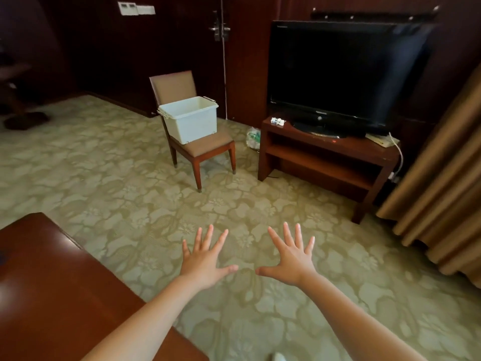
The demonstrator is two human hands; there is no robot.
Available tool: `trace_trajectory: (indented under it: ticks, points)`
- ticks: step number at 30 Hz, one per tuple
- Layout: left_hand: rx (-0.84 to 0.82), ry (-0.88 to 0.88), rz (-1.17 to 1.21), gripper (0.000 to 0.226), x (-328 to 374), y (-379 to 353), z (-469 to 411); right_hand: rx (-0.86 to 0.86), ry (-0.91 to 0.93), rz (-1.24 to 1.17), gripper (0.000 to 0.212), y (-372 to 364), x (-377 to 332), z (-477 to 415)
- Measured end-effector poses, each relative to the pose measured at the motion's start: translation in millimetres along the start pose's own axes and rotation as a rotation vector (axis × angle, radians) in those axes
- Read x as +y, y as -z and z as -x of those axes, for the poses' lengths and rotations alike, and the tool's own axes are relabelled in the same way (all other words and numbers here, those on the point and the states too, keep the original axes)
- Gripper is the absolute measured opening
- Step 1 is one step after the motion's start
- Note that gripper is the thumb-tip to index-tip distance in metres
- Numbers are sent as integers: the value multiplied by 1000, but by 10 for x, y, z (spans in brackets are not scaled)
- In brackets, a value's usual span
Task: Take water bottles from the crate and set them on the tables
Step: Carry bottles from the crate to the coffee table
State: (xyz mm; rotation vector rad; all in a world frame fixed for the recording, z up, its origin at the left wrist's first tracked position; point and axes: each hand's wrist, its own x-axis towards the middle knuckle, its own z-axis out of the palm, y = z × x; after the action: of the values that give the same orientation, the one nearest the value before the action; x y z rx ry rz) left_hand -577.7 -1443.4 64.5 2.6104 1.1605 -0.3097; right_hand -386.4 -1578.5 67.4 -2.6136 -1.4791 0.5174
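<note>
A white plastic crate (190, 121) stands on the seat of a brown chair (205, 148) across the room; its inside is hidden from here, so no bottles show in it. My left hand (205, 259) and my right hand (292, 257) are stretched out side by side over the carpet, palms down, fingers spread, holding nothing. Both are far from the crate. A glossy red-brown table (52, 295) fills the lower left, just left of my left forearm. A wooden TV stand (328, 155) is at the right.
A black television (338, 74) sits on the stand with small items beside it. A plastic bag with bottles (253, 138) lies on the floor between chair and stand. Tan curtains (442, 191) hang at right. Patterned carpet (130, 194) spreads between me and the chair.
</note>
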Motion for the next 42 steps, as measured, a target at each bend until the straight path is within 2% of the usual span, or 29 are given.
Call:
trace_trajectory:
  ticks: [7, 14, 26, 32, 38, 42]
  points:
    - [63, 94, 55, 96, 247, 508, -1192, 7, 198, 190, 114, 696, 363, -1516]
    - [61, 174, 56, 95, 121, 798, -2275, -10, 303, 255, 114, 1006, 368, -2778]
    - [95, 183, 99, 97, -573, 1719, -4839, 37, 333, 296, 112, 1741, 58, -5509]
    - [62, 181, 78, 97, -797, 2022, -5836, -30, 316, 241, 113, 1857, 12, -6566]
    - [65, 268, 105, 97, -1179, 2313, -6828, -94, 387, 249, 114, 1960, -270, -7931]
    - [127, 349, 130, 98, -1444, 2681, -7517, -73, 471, 270, 113, 2249, -539, -8896]
